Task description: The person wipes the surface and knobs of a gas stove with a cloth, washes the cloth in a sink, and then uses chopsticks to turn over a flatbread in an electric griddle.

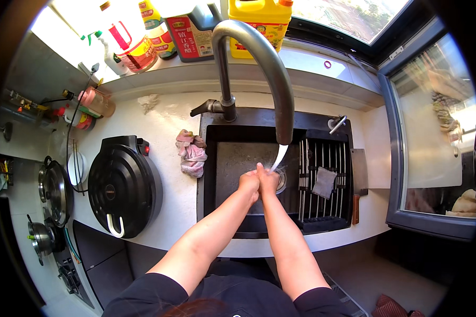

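My left hand (249,183) and my right hand (268,180) are pressed together over the dark sink (232,211). Both look closed, with fingers curled against each other; whatever lies between them, if anything, is hidden. A stream of water (281,156) runs from the tall grey faucet (285,95) and reaches my right hand's fingers. Beneath the hands, the round drain (281,182) is partly covered. Right of them, a black rack with metal rods (308,208) lies across the sink, with a small grey cloth (324,182) on it.
A crumpled pink cloth (191,153) lies left of the sink, beside a round black electric griddle (124,185). A cleaver (358,174) rests at the sink's right edge. Bottles and jugs (190,37) line the sill. An open window pane (433,132) juts in at right.
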A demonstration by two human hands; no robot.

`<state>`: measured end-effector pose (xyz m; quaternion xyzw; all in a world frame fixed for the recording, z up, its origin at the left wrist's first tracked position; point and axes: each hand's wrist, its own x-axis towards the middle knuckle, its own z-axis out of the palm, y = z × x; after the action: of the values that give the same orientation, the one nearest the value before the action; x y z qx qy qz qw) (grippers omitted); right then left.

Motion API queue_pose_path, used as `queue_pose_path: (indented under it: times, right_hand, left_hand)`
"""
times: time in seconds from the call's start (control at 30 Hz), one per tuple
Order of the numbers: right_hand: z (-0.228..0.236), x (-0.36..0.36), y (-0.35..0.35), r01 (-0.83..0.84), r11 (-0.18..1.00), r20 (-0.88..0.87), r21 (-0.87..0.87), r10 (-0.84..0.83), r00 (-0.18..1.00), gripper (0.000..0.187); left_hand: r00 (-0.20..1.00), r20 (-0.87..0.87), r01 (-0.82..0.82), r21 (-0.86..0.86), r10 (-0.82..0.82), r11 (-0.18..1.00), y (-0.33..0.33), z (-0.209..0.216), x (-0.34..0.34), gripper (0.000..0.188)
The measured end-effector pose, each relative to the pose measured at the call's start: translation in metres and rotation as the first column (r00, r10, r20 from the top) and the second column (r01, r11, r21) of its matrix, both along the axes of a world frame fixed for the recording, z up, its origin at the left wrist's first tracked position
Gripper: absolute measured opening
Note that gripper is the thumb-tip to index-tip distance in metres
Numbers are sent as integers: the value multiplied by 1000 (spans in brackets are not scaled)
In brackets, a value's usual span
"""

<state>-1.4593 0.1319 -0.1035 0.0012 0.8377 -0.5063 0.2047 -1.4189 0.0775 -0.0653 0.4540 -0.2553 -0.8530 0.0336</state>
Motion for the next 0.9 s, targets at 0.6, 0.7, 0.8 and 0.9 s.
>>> queue_pose_path:
  times: [0.6,0.7,0.8,0.9]
  right_hand:
    - [49,9,9,368,884,714,-289,-57,698,54]
    - [39,-2,27,320,818,699,-478,134,702,54]
    - [43,-12,44,240,833,605,-498,136,784,52]
    - [83,-13,44,157,893,503,-422,86,860,55]
  left_hand:
    - [912,370,408,-861,-176,305,-53,46,51,36]
    - [941,249,335,-610,-227,718,-26,22,26,29]
    - [940,180,334,-313,-289,889,-17,41,3,20]
    - [936,116,347,-174,-331,921,-17,45,-12,17]
